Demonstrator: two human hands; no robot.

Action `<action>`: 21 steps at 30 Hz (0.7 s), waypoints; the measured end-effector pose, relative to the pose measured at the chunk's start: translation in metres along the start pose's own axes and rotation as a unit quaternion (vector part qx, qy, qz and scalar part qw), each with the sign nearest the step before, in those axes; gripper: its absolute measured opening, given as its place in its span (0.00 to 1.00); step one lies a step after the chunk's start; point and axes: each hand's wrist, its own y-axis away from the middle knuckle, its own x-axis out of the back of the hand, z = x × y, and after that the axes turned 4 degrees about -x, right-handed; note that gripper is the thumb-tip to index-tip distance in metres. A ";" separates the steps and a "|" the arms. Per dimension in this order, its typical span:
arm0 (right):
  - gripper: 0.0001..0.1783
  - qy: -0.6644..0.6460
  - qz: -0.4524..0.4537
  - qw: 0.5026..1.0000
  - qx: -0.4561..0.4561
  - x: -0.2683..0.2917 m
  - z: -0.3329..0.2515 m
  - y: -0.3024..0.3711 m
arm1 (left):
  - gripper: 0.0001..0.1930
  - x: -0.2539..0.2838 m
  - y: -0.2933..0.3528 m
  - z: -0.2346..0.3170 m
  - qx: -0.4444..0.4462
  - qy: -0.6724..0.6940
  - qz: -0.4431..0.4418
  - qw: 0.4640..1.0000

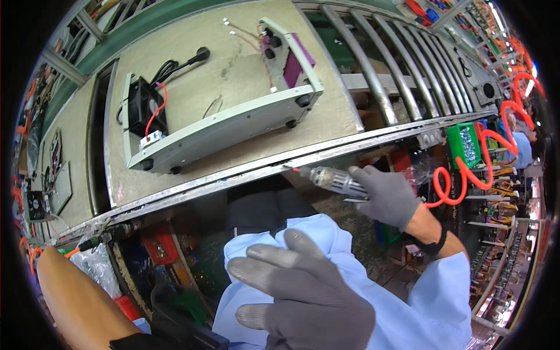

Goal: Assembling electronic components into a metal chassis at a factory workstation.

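Observation:
My right hand [388, 198], in a grey glove, is wrapped round a silver air screwdriver [338, 182]. The tool's bit points left, close to the front edge of the bench. In front of my light blue shirt is my left hand [309, 297], also gloved in grey. Its fingers are spread, and nothing shows in them; the palm is hidden. Beyond the edge, a pale metal chassis frame [227, 131] lies on the bench. A black fan [146, 108] with a red wire is at its left end, and a purple panel [298, 63] at its right.
A black plug cord [189, 60] lies behind the frame. Metal rollers [376, 70] stretch to the right. A green bin [464, 146] of small metal parts hangs by the rail, near a coiled orange hose [449, 185]. At lower left is a bare forearm [87, 297].

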 end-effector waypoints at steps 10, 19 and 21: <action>0.32 0.141 -0.002 0.988 0.059 0.037 -0.006 -0.026 | 0.10 -0.008 -0.015 0.016 0.143 -0.168 -0.050 0.974; 0.29 0.165 0.038 0.982 0.086 0.049 -0.010 -0.039 | 0.12 -0.041 -0.010 0.014 0.193 -0.145 -0.084 0.967; 0.27 0.166 0.014 0.983 0.082 0.052 -0.007 -0.042 | 0.14 -0.076 -0.022 0.002 0.057 0.189 -0.062 0.978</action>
